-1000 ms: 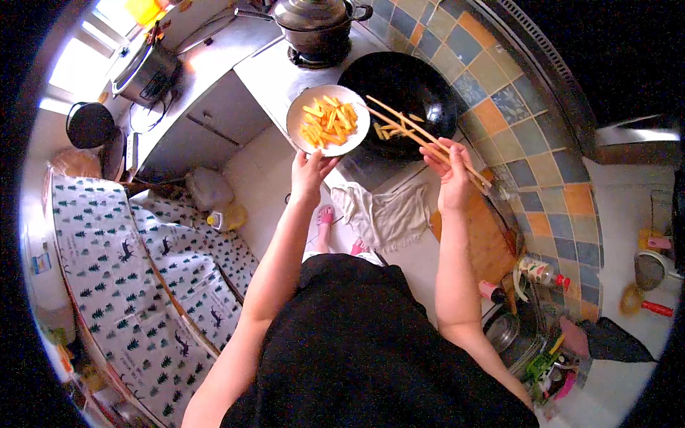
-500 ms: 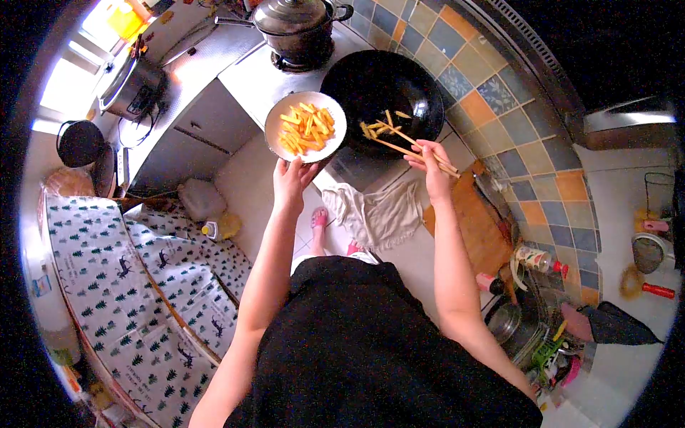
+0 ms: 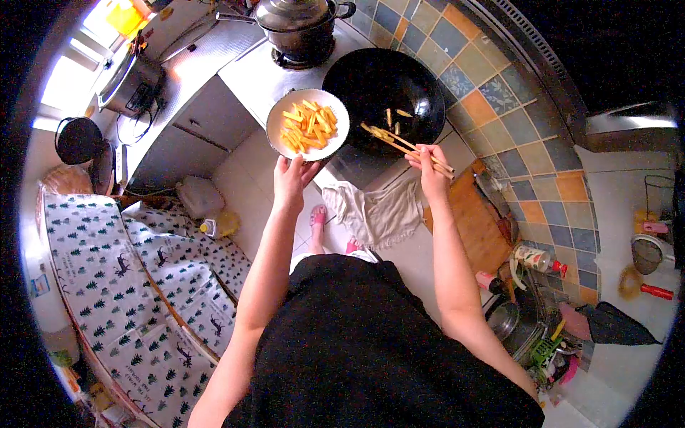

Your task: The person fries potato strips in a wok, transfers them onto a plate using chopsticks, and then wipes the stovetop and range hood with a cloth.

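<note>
Clock = head view, 12 at top. Left hand [image 3: 291,177] at 10 o'clock, gripping white bowl [image 3: 342,128]: thumb on rim between bowl's 6 and 7, other fingers partly hidden below it. Bowl at 11 o'clock, off the stove [image 3: 246,80], yellow fries [image 3: 308,127] heaped in the middle.

Right hand [image 3: 430,167] at 2 o'clock, fingers closed around 2 wooden chopsticks [image 3: 401,144]. Tips point to about 10, over the near side of black wok [image 3: 382,75]. A few pieces sit right at the tips, around wok's 7; can't tell if pinched or just touched. 3 more pieces lie loose in the wok, between its 4 and 6. Wok itself at 1 o'clock; bowl overlaps its edge in this view, can't tell if they touch.

Lidded pot [image 3: 296,39] on a burner, at wok's 10. Pale towel [image 3: 378,210] at right hand's 8, brown board [image 3: 467,225] at its 5. Bottle [image 3: 534,258] with red cap at the board's 4, lying at a slant. Cooker [image 3: 132,89] at 10 o'clock on the counter. Tree-print cloth [image 3: 93,264] between 8 and 9. Coloured tiles [image 3: 492,121] line the wall on the wok's 3 side.
</note>
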### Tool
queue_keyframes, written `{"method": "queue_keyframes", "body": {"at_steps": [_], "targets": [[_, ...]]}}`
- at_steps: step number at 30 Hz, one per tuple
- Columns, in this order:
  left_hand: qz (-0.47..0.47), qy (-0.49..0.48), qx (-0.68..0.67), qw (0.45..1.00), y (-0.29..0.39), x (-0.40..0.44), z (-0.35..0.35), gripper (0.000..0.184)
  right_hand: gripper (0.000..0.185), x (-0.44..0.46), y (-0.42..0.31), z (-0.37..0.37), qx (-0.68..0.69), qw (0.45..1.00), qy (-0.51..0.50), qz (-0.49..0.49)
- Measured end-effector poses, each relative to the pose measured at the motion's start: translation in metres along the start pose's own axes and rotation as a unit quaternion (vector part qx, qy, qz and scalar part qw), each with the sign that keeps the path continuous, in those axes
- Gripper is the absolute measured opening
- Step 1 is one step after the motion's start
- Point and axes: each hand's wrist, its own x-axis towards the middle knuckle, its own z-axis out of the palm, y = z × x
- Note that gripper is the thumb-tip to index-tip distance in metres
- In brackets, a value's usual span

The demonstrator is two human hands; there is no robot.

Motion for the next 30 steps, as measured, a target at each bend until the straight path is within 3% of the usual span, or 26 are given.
{"method": "queue_keyframes", "body": {"at_steps": [17,30], "targets": [[-0.079,-0.054,0.075,0.993,-0.014,-0.1,-0.005,0.033,0.024,0.023,-0.024,-0.005,-0.057,0.996,-0.065,-0.029],[-0.121,-0.063,0.059,0.989,-0.1,-0.119,-0.03,0.032,0.031,0.033,-0.009,-0.035,0.099,0.986,-0.079,0.108]]}}
